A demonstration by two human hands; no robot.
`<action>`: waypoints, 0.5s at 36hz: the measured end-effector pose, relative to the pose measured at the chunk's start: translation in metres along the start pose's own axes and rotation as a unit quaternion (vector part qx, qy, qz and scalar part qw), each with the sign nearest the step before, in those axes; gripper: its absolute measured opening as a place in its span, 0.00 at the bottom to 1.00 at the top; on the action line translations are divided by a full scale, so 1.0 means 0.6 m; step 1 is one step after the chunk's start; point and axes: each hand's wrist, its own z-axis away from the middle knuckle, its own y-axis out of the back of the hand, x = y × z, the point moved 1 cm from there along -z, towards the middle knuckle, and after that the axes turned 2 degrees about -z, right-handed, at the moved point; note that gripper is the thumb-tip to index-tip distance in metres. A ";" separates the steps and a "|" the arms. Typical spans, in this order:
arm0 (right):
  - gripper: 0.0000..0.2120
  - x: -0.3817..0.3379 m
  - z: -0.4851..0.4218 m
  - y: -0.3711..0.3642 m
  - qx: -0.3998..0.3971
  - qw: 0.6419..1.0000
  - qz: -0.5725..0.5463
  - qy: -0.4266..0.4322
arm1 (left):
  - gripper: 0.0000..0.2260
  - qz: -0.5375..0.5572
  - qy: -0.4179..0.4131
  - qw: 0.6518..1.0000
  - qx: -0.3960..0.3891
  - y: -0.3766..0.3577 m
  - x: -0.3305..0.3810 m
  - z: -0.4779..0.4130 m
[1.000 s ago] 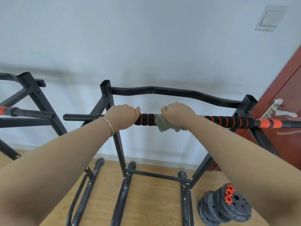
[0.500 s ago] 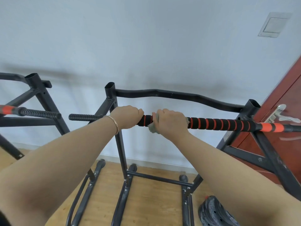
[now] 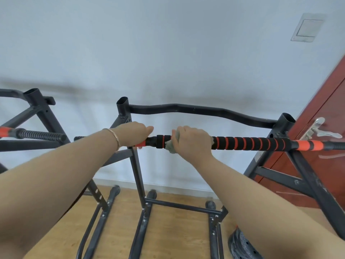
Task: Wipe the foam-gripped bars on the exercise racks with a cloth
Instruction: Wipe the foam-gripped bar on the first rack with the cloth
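The left hand (image 3: 133,134) is curled over the bar (image 3: 252,143) near its left end and grips it. The right hand (image 3: 190,143) is closed round the same bar a little further along, with the cloth (image 3: 169,147) wadded under the palm against the foam, its edges showing on both sides of the fist. The hands are near each other but apart, with a short black stretch of foam between them. The bar lies crosswise near the top of the rack (image 3: 186,108); how it is seated there I cannot tell.

The likeliest trouble is the bar shifting. A hard stroke along it could drag it sideways if the left hand's hold gives. Its right end runs out of view close to the door handle (image 3: 317,128) and could knock it. Its left end points at the neighbouring bar (image 3: 41,135), which lies close by.

Foam grabs cloth, so the wad may bunch and slip out of the fist, or twist the sleeve round instead of cleaning it.

If the bar came off the rack it would probably fall towards the plates (image 3: 242,245) on the floor (image 3: 177,232).
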 end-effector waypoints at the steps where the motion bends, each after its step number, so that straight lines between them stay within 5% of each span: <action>1: 0.18 0.001 0.007 -0.004 0.012 1.000 -0.003 -0.003 | 0.15 0.088 0.027 0.995 -0.047 -0.001 -0.003 -0.002; 4: 0.17 0.002 0.005 -0.006 0.006 1.000 0.003 0.002 | 0.24 0.205 0.077 0.971 -0.091 -0.006 -0.004 -0.004; 8: 0.11 -0.001 -0.026 0.007 -0.134 0.991 0.001 0.010 | 0.04 -0.048 -0.037 0.998 -0.001 -0.012 -0.006 0.003; 12: 0.18 0.012 -0.071 0.019 -0.303 0.931 -0.165 -0.116 | 0.08 -0.167 -0.012 0.976 0.137 -0.040 0.011 0.029; 15: 0.16 0.018 -0.083 0.026 -0.393 0.874 -0.251 -0.139 | 0.08 -0.192 -0.003 0.968 0.164 -0.047 0.011 0.031; 18: 0.16 0.015 -0.082 0.013 -0.256 0.951 -0.158 -0.073 | 0.07 -0.057 0.017 0.993 0.103 -0.032 -0.002 0.012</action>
